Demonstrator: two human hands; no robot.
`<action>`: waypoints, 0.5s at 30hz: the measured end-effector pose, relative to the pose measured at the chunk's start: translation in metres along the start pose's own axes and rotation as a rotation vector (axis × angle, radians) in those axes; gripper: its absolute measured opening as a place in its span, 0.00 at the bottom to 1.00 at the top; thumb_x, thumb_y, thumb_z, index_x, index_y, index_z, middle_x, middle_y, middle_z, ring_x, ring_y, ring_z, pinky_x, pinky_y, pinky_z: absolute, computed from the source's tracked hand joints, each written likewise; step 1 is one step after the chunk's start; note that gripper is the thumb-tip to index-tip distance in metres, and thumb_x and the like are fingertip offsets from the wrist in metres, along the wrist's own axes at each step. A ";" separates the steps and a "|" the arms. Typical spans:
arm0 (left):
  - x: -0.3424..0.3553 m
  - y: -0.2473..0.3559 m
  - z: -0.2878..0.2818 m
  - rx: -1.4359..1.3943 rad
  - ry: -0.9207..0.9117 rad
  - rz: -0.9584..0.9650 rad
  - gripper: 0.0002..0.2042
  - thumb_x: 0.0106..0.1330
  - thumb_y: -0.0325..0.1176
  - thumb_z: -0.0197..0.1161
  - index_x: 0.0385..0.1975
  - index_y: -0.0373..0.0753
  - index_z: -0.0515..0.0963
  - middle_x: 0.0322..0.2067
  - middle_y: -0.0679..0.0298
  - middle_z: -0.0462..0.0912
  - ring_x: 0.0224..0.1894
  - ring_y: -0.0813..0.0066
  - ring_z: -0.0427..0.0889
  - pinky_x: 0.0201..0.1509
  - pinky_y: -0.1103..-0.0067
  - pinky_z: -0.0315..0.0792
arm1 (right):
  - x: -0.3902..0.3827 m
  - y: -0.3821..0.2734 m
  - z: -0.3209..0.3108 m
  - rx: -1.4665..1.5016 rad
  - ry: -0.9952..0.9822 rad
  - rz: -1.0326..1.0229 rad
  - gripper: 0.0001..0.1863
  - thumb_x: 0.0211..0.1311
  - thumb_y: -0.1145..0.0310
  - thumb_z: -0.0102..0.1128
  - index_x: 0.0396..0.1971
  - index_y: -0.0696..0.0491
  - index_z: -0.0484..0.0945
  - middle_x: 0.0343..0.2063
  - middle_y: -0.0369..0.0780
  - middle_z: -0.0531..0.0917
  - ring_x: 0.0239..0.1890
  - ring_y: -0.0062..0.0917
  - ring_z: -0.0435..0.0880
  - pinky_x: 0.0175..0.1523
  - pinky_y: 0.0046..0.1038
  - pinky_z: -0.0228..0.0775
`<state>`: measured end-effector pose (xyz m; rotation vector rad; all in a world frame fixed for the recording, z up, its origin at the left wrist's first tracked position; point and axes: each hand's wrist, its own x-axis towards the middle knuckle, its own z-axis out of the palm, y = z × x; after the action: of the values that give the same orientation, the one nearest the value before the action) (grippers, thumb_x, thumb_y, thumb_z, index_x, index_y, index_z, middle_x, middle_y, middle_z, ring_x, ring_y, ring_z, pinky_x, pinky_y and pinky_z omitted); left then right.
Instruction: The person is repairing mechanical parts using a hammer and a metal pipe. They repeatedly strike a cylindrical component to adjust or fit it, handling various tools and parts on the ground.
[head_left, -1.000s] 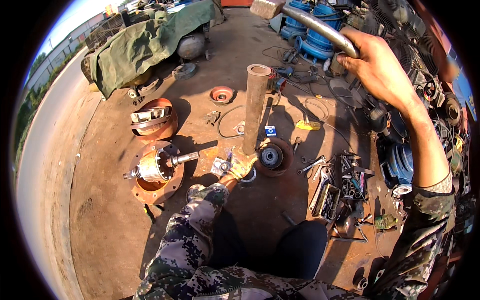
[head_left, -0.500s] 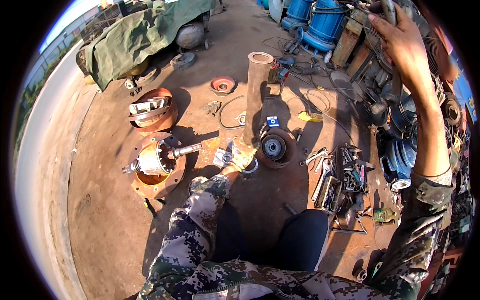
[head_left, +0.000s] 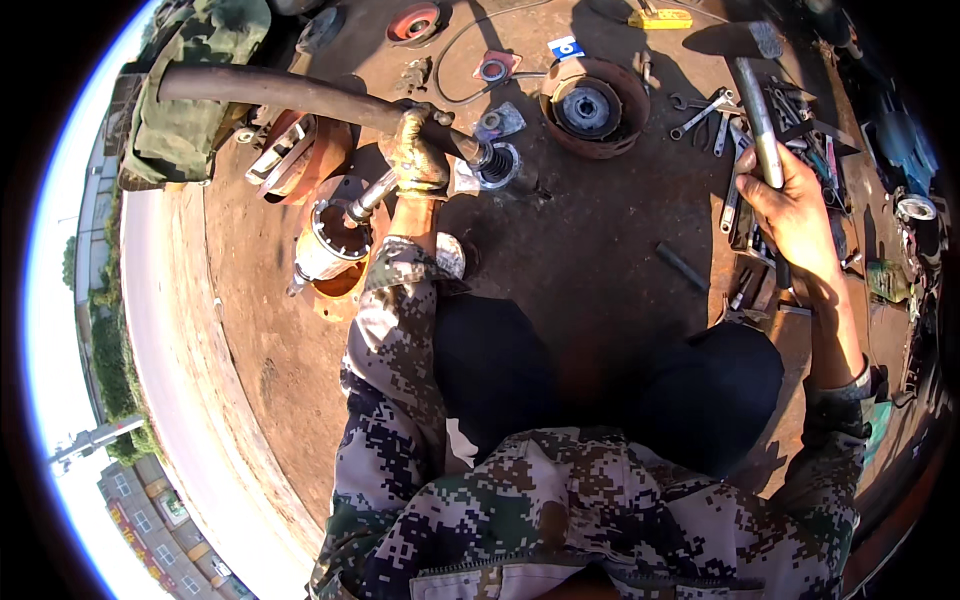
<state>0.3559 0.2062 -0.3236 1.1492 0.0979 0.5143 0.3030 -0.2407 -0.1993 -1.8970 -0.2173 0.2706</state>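
My left hand [head_left: 417,155], in a dirty work glove, is closed around a long rusty steel pipe [head_left: 270,90]. The pipe slants far over to the left. Its lower end is beside a dark coil spring [head_left: 493,160] at the mouth of a round metal sleeve [head_left: 512,178] on the ground; whether pipe and spring touch, I cannot tell. My bare right hand [head_left: 795,205] grips the metal handle of a hammer [head_left: 757,120], its dark head up above the wrenches. Left of my left forearm lies a shaft with a round bearing housing [head_left: 335,245] on an orange flange.
A rusty round casing with a hub [head_left: 590,108] sits ahead. Several wrenches [head_left: 700,115] and a tool tray lie at the right, near a short dark bar [head_left: 682,268]. A red pulley-like disc [head_left: 413,22] and a yellow tool [head_left: 660,19] lie farther off.
The pipe has gone from upright to leaning left, with my left hand still on it. My right hand has come down from its raised place with the hammer. The view has tilted downward.
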 end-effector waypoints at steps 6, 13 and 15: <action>0.039 0.025 -0.062 -0.172 -0.071 -0.212 0.08 0.65 0.34 0.59 0.34 0.36 0.76 0.29 0.58 0.79 0.34 0.60 0.80 0.55 0.60 0.76 | -0.118 0.188 0.094 0.081 -0.131 0.558 0.09 0.63 0.75 0.66 0.34 0.61 0.74 0.20 0.37 0.70 0.26 0.20 0.68 0.35 0.31 0.67; 0.023 0.037 -0.083 0.007 0.007 -0.200 0.08 0.66 0.34 0.59 0.34 0.36 0.76 0.30 0.58 0.79 0.35 0.61 0.80 0.55 0.60 0.76 | -0.191 0.264 0.136 0.022 -0.348 0.524 0.12 0.60 0.71 0.69 0.41 0.59 0.80 0.21 0.46 0.78 0.23 0.29 0.80 0.33 0.36 0.72; 0.021 0.046 -0.079 0.050 0.009 -0.188 0.08 0.66 0.34 0.59 0.34 0.36 0.76 0.30 0.58 0.79 0.36 0.61 0.80 0.55 0.60 0.76 | -0.204 0.282 0.140 -0.052 -0.399 0.537 0.18 0.60 0.69 0.69 0.48 0.57 0.79 0.30 0.49 0.83 0.34 0.43 0.83 0.44 0.42 0.74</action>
<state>0.3327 0.2964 -0.3123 1.1734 0.2251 0.3519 0.0725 -0.2657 -0.4943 -1.9106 0.0269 1.0177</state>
